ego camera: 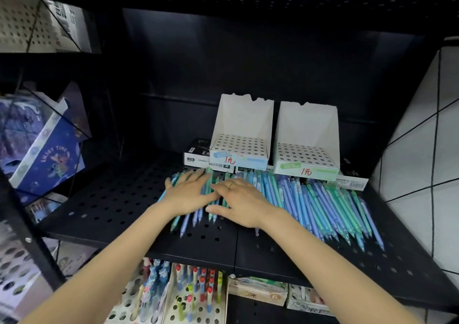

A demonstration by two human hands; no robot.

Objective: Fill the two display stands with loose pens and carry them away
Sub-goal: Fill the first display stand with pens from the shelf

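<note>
Now both hands, left (190, 191) and right (242, 200), press flat, fingers straight, on pens (320, 204); beyond the fingertips stand empty stands (242, 135). Sweeping carelessly could roll pens off the shelf (111, 207).

Head-worn view, forward and down, close over a black perforated shelf (111, 207), arm's reach.

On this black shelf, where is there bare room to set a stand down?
Free: the perforated shelf left of the left hand, up to the blue notebook; also the strip along its front edge, near the wrists. Crowded: the loose pens fill the middle and right, under the right hand; the two empty display stands and flat boxes line the back.
</note>
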